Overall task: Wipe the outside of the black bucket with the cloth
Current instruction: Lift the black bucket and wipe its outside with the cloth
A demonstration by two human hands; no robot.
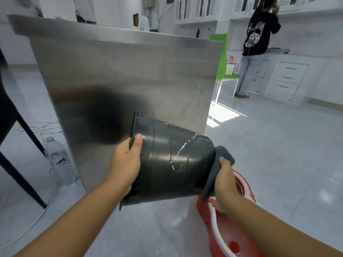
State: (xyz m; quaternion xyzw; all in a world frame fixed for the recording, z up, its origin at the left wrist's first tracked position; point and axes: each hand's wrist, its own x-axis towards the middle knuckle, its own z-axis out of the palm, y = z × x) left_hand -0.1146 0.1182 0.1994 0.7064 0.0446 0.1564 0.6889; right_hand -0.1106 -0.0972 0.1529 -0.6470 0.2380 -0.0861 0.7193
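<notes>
The black bucket (172, 162) is held off the floor, lying on its side with its rim to the left and its bottom to the right; white streaks mark its wall. My left hand (128, 162) grips the rim, thumb over the edge. My right hand (222, 179) holds a dark grey cloth (217, 167) pressed against the bucket's bottom edge.
A steel counter panel (130, 75) stands right behind the bucket. A red and white mop bucket (228, 229) sits on the floor under my right arm. A water bottle (59, 160) and black chair legs (20, 164) are at left. A person (258, 45) stands by the cabinets, beside a green chair (224, 71).
</notes>
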